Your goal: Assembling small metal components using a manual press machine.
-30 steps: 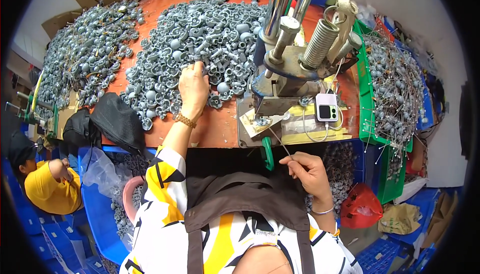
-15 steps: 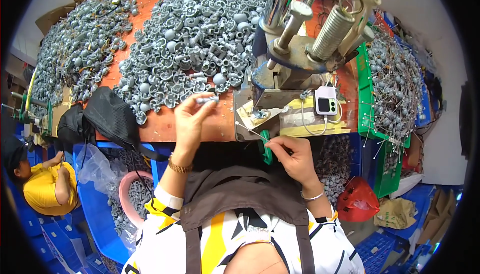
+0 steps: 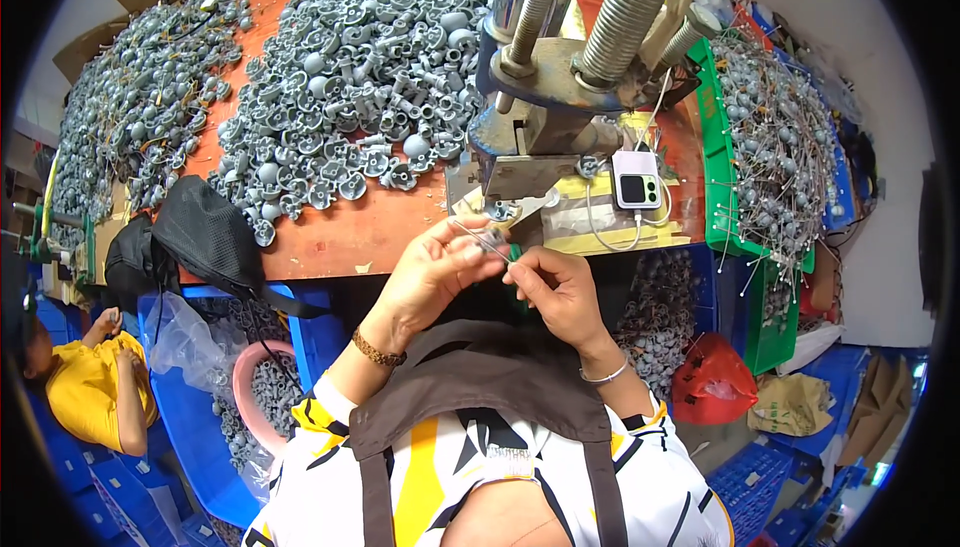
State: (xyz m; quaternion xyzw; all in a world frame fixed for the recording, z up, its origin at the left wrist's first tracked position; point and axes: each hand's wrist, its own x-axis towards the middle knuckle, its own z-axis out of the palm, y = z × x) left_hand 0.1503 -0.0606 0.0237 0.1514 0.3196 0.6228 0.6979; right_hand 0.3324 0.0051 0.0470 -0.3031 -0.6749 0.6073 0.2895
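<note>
My left hand (image 3: 425, 277) has its fingers closed round a small grey plastic part (image 3: 492, 238), mostly covered by the fingertips. Between the thumb and fingers of my right hand (image 3: 558, 295) is a thin metal rod (image 3: 473, 232) that slants up and left across the grey part. Both hands meet at the table's front edge, just below the press (image 3: 540, 175). Another small grey piece (image 3: 503, 211) sits under the press head, beyond my fingers. Whether the rod passes through the held part, I cannot tell.
A large heap of grey plastic parts (image 3: 350, 87) covers the orange table (image 3: 330, 247). Wired parts lie piled at the left. A green crate (image 3: 715, 147) of rods with grey balls stands right. A white counter device (image 3: 637, 182), black bag (image 3: 205, 232) and a yellow-shirted person (image 3: 95, 387) are nearby.
My left hand has moved right and down with the grey part, up to the rod. My right hand has shifted slightly left and up. The view has shifted a little.
</note>
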